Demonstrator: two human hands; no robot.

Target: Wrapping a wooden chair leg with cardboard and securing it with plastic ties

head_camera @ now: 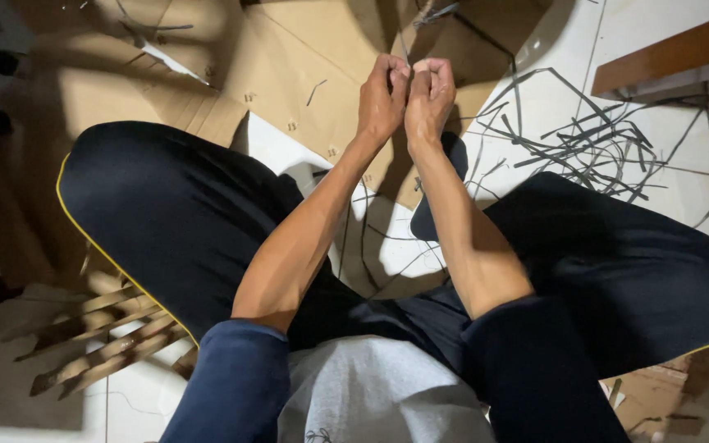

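Observation:
I sit cross-legged on the floor in dark trousers. My left hand [381,100] and my right hand [430,97] are raised together in front of me, knuckles touching, fingers curled shut. Both pinch a thin dark strip [404,37] that runs up from between the fingertips toward the top of the view. Below the hands lies a sheet of brown cardboard [289,57]. What the fingertips do with the strip is hidden by the knuckles.
A loose tangle of thin dark strips [588,135] lies on the white tiled floor at the right. A wooden board [670,51] sits at the upper right. Flat wooden slats [104,340] lie by my left knee. More cardboard scraps [646,398] lie at the lower right.

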